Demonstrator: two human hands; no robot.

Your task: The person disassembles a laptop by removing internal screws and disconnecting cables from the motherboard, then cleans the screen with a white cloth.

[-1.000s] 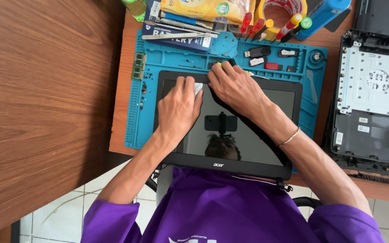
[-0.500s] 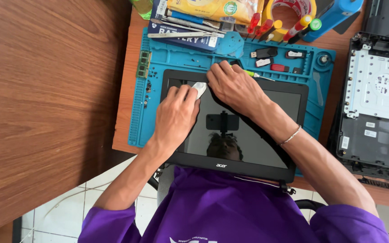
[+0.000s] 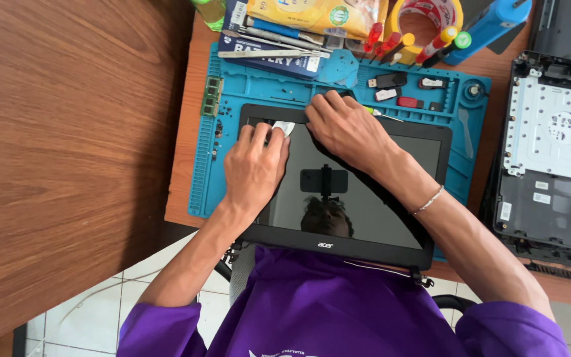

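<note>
Your laptop screen panel (image 3: 365,198) lies flat, glass up, on the blue repair mat (image 3: 196,178) at the desk's near edge, bottom bezel toward you. L hand (image 3: 254,168) rests palm-down on the panel's upper-left area, fingers bent, fingertips pressing a small white pry pick (image 3: 284,127) at the top bezel; grip looks pinched on it, but can't tell fully. R hand (image 3: 346,129) lies over the top bezel centre, fingers curled on the edge, holding a thin green-tipped tool (image 3: 381,113) that pokes out to the right. Beyond the mat: screwdrivers (image 3: 424,46), tape roll (image 3: 427,12). Far right: opened laptop base (image 3: 553,158), underside up.
</note>
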